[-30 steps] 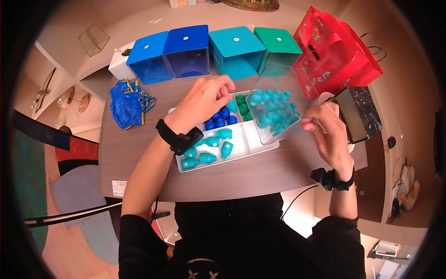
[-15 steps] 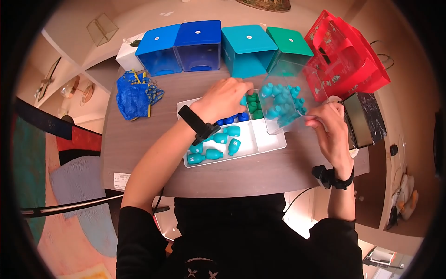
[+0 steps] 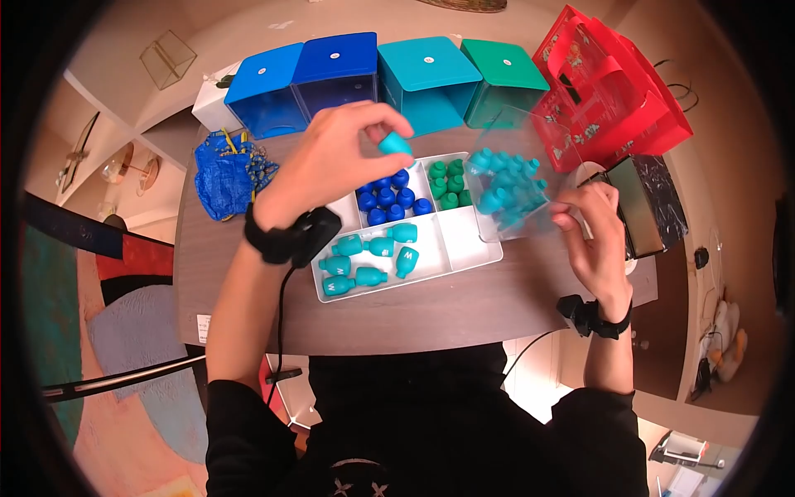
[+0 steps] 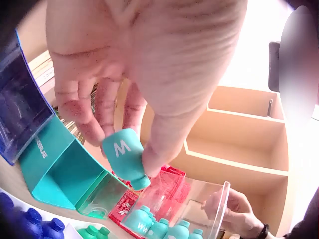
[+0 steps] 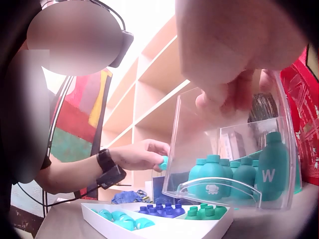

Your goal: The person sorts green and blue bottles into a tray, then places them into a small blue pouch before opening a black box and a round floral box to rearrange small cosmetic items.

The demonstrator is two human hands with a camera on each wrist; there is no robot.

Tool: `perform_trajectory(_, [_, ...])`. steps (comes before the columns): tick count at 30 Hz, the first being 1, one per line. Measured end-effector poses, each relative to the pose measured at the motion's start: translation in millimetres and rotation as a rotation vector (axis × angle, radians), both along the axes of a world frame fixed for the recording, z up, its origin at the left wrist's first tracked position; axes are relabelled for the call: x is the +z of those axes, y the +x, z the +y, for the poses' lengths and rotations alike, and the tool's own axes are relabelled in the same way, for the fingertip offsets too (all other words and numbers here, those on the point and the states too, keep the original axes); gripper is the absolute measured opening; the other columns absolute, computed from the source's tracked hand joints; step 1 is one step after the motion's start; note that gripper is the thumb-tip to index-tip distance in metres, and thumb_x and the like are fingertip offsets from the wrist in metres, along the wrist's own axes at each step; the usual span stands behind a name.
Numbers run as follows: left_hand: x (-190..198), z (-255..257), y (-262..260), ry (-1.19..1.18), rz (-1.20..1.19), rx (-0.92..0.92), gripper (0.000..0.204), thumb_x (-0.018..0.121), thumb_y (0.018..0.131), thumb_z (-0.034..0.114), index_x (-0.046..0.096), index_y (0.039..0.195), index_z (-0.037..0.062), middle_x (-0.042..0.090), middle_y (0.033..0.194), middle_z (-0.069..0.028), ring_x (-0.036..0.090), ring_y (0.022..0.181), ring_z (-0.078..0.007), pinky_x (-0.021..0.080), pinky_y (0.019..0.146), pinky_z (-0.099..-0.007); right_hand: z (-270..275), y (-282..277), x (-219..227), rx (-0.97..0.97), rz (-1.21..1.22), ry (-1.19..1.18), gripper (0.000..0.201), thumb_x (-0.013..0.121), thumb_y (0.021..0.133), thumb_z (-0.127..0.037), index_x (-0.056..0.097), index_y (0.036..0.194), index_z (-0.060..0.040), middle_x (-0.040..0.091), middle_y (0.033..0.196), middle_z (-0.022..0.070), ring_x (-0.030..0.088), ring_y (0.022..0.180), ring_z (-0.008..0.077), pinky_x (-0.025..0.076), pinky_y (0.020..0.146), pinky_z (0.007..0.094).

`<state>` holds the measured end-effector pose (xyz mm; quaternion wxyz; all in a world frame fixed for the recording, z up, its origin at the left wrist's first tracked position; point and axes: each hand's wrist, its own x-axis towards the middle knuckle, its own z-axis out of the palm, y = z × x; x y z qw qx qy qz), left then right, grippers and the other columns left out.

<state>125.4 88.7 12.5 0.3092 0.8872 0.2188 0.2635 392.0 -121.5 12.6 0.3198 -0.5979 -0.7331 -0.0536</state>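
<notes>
My left hand (image 3: pixel 319 161) is raised over the back left of the white tray (image 3: pixel 472 242), pinching a small teal bottle (image 4: pixel 124 154) between thumb and fingers. A white W shows on the bottle, which tilts neck-down in the left wrist view. On the right, my right hand (image 3: pixel 592 240) grips the edge of a clear plastic box (image 5: pixel 182 129). Inside the box stand several teal bottles (image 3: pixel 513 178). More teal bottles (image 3: pixel 381 247) lie on their sides in the tray's front compartment. Behind them are dark blue bottles (image 3: pixel 385 199) and green bottles (image 3: pixel 448 184), standing in separate compartments.
Along the back of the table stand a light blue bin (image 3: pixel 265 91), a dark blue bin (image 3: pixel 335 66), a teal bin (image 3: pixel 428 70) and a green bin (image 3: pixel 505 70). A red gift bag (image 3: pixel 613 91) stands back right. A blue bag (image 3: pixel 222 178) lies left.
My left hand moved right toward the clear box, then came back left and higher, a teal bottle at its fingertips. My right hand and the box shifted slightly right.
</notes>
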Motion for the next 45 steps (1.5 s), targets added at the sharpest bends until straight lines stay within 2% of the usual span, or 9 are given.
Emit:
perform_trajectory(4, [-15,-29,-24,-0.005,0.028,-0.119,0.026,0.082,0.075,0.015,0.071,0.097,0.0066,0.067,0.085,-0.0059,0.062,0.073,-0.0177,0.047,0.065,-0.0281,-6,6,12,0.03,0.075,-0.022,0.017,0.065,0.086,-0.012,0.064,0.098,0.0003,0.061,0.082,0.0091,0.053,0.079,0.0257,0.037,0.087,0.0369])
perform_trajectory(9, [-53,-63,-16,0.069,0.123,-0.247,0.023,0.075,0.079,0.016,0.069,0.097,0.0031,0.065,0.097,-0.0097,0.061,0.094,-0.0287,0.051,0.082,-0.0385,-11,0,25,0.043,0.258,-0.063,0.028,0.064,0.088,-0.023,0.062,0.098,0.0027,0.057,0.081,0.0103,0.047,0.08,0.0242,0.038,0.08,0.0355])
perform_trajectory(18, [-55,-69,-7,0.199,0.285,-0.243,0.032,0.075,0.082,0.02,0.066,0.107,0.0013,0.06,0.097,-0.0113,0.058,0.096,-0.0301,0.049,0.086,-0.0399,-14,-9,30,0.001,0.135,-0.054,0.024,0.065,0.088,-0.02,0.063,0.096,0.0022,0.058,0.081,0.0095,0.049,0.08,0.0238,0.039,0.081,0.0347])
perform_trajectory(20, [-55,-69,-1,0.196,0.097,-0.12,0.035,0.075,0.083,0.022,0.066,0.109,0.0006,0.058,0.101,-0.012,0.057,0.096,-0.0299,0.048,0.085,-0.0399,-14,-13,28,0.005,0.159,-0.055,0.023,0.065,0.088,-0.02,0.063,0.095,0.002,0.058,0.08,0.0094,0.049,0.079,0.0238,0.038,0.082,0.0354])
perform_trajectory(32, [-57,-62,2,0.374,0.197,0.03,0.037,0.075,0.085,0.029,0.065,0.108,0.0011,0.053,0.103,-0.0131,0.051,0.099,-0.0309,0.045,0.087,-0.0406,-16,-18,30,0.124,0.243,-0.096,0.03,0.064,0.088,-0.028,0.062,0.092,0.0012,0.058,0.08,0.0096,0.049,0.078,0.0233,0.038,0.081,0.0359])
perform_trajectory(38, [-40,-49,-13,0.224,-0.109,0.088,0.024,0.063,0.094,0.021,0.065,0.108,0.0014,0.058,0.1,-0.0147,0.057,0.098,-0.0322,0.047,0.084,-0.0411,-14,-21,27,0.18,0.485,-0.21,0.033,0.065,0.087,-0.031,0.061,0.093,0.0013,0.057,0.083,0.0082,0.049,0.084,0.0212,0.038,0.079,0.0332])
perform_trajectory(40, [-30,-48,-29,-0.014,-0.102,0.138,0.022,0.058,0.097,0.018,0.064,0.11,0.0016,0.062,0.097,-0.0138,0.061,0.094,-0.0323,0.048,0.084,-0.0394,-9,-25,26,0.216,0.571,-0.265,0.033,0.065,0.087,-0.031,0.061,0.094,0.0011,0.057,0.084,0.0074,0.049,0.084,0.0196,0.038,0.079,0.032])
perform_trajectory(41, [-21,-47,-38,-0.095,-0.013,0.107,0.027,0.052,0.102,0.022,0.063,0.117,0.0024,0.066,0.112,-0.0104,0.064,0.097,-0.0214,0.048,0.087,-0.033,-7,-29,25,0.251,0.687,-0.33,0.034,0.065,0.088,-0.032,0.061,0.095,0.0008,0.057,0.086,0.0064,0.051,0.086,0.0177,0.038,0.08,0.031])
perform_trajectory(45, [-41,-46,-51,-0.5,-0.149,-0.021,0.04,0.038,0.108,0.033,0.06,0.125,0.0041,0.066,0.121,-0.0136,0.063,0.113,-0.0203,0.049,0.095,-0.0366,11,-44,15,0.359,0.897,-0.451,0.037,0.066,0.088,-0.037,0.057,0.093,-0.0015,0.052,0.086,0.0034,0.047,0.082,0.0135,0.034,0.074,0.0279])
